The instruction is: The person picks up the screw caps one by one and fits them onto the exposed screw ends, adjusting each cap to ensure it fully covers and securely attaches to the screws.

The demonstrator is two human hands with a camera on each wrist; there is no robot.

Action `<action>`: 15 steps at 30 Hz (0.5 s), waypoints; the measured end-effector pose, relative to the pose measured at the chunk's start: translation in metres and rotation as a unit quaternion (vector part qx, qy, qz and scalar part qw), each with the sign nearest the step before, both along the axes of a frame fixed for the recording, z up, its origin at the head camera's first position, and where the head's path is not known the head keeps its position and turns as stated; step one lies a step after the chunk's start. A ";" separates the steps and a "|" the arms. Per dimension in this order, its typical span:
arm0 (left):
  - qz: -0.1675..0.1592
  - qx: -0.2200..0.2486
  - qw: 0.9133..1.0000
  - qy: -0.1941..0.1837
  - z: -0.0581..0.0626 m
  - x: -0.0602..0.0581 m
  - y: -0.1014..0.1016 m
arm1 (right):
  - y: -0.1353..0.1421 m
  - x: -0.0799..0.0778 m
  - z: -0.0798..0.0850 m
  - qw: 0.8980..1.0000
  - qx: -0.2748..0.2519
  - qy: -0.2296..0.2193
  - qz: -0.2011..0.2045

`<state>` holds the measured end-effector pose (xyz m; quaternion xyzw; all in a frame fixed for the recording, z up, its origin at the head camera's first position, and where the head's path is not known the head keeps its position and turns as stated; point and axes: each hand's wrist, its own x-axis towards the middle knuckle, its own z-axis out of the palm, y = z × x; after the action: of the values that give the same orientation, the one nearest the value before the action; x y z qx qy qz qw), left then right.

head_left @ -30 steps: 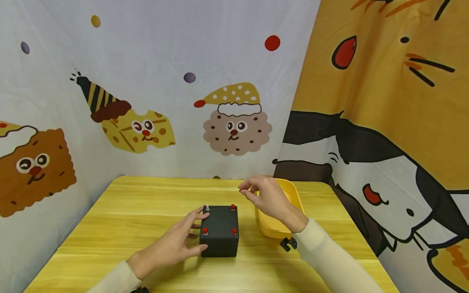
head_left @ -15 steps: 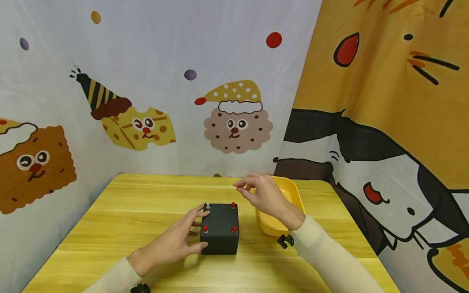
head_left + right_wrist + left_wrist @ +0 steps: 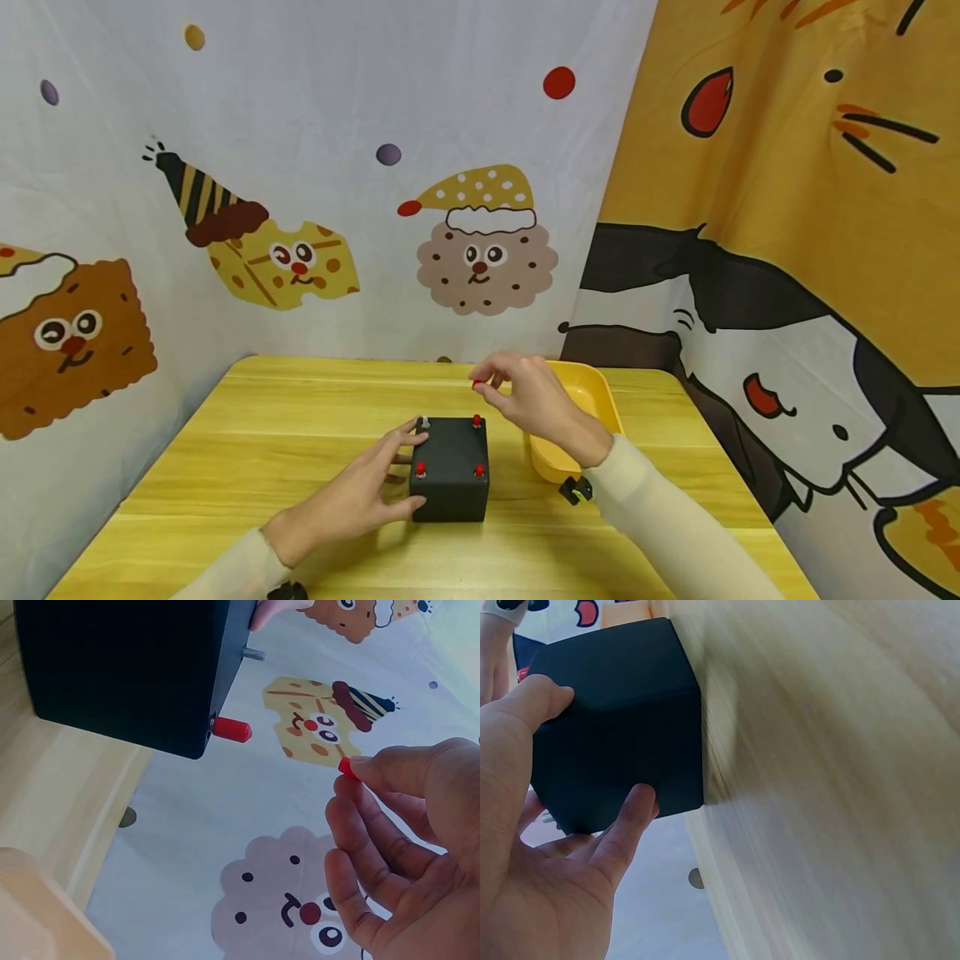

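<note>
A black box (image 3: 450,467) stands on the table. Red caps (image 3: 480,471) cover the posts at three of its top corners; the far-left one is a bare threaded bolt (image 3: 254,654). My left hand (image 3: 356,492) grips the box from the left, thumb on the near face and an index finger beside the bare bolt. In the left wrist view its thumb (image 3: 544,701) and fingers (image 3: 630,817) span the dark side. Between thumb and index finger of my right hand (image 3: 528,400) is pinched a small red cap (image 3: 346,767), held in the air beyond the box's far-right corner.
A yellow tray (image 3: 613,417) sits to the right of the box, partly hidden under my right hand and wrist; its inside barely shows. The wooden table (image 3: 300,408) ends at a printed curtain (image 3: 315,150) behind and to the right.
My right hand has drifted left with the red cap, away from over the tray and closer to the box. The left hand and the box have stayed in place.
</note>
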<state>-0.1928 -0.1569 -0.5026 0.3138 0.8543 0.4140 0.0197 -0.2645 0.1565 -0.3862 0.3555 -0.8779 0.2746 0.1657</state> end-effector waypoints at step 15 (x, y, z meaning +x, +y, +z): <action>0.000 -0.002 1.000 0.003 0.002 0.001 0.000 | -0.012 -0.001 0.004 0.999 0.014 0.017 0.038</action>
<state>-0.1913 -0.1568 -0.5001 0.3146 0.8552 0.4115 0.0177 -0.2652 0.1447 -0.3821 0.3955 -0.8646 0.2627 0.1647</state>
